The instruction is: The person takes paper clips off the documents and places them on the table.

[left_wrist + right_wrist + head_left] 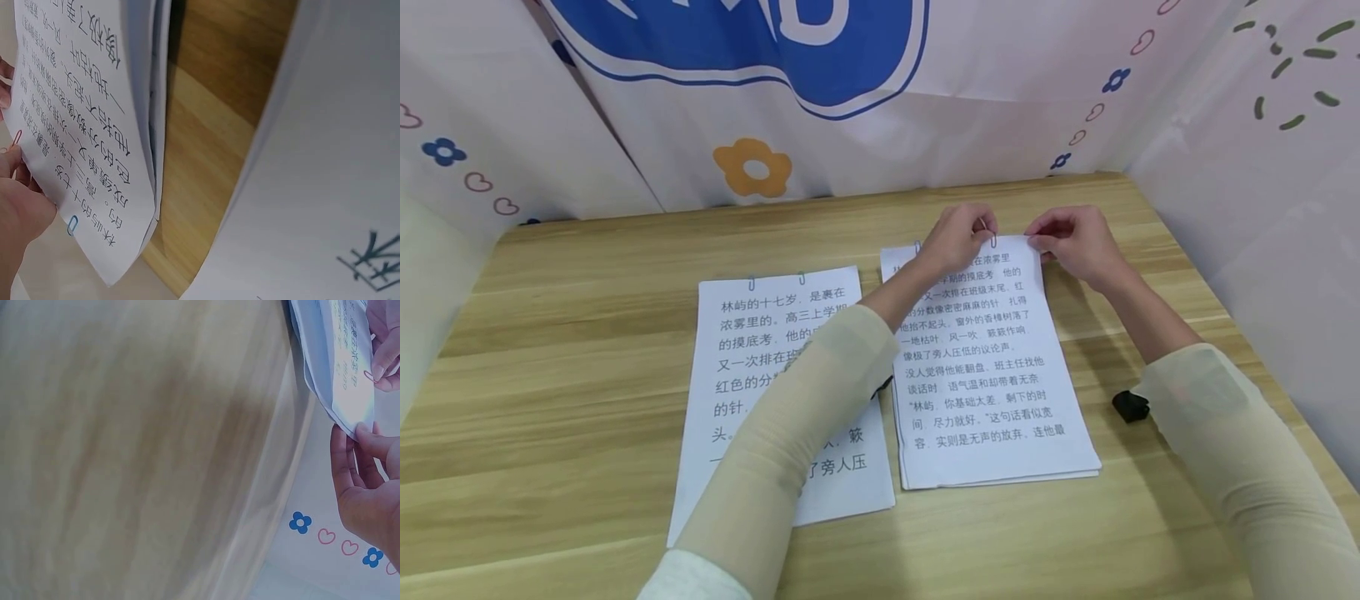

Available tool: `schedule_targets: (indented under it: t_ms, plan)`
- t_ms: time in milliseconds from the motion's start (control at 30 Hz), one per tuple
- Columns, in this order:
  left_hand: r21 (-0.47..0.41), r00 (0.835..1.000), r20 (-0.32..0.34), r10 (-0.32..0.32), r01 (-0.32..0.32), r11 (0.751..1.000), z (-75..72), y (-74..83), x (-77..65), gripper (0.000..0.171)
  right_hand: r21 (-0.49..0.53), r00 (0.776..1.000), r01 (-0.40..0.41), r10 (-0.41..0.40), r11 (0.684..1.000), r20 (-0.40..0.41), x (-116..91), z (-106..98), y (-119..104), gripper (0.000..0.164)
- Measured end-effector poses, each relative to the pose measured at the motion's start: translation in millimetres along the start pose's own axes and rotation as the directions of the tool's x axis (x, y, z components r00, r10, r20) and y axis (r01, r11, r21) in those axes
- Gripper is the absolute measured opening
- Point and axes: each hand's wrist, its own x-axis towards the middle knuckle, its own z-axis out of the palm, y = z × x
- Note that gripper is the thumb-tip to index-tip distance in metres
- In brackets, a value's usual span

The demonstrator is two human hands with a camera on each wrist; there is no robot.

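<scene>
White printed sheets (979,379), left grip (955,238) pinching red paperclip (17,137), right grip (1077,243) pinching their corner (1021,243)

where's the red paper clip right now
In the head view, the red paper clip is at the far edge of the right paper stack, pinched by the left hand, just left of the right hand.

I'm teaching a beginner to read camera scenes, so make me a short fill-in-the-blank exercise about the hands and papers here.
1. The left hand pinches a ____ paper clip.
2. The right hand grips the right paper stack at its top ____ corner.
3. The left paper stack has ____ clips along its top edge.

Missing words: red; right; two.
</scene>
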Motion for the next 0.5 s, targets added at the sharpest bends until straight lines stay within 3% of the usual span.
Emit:
schedule_targets:
  t_ms: [500]
  plan:
    - [-0.031,0.999,-0.036,0.016,-0.017,0.999,3.6,-4.7,1.1,0.01,-0.006,1.0,0.002,-0.002,1.0,-0.007,-1.1,0.4,0.5,0.015]
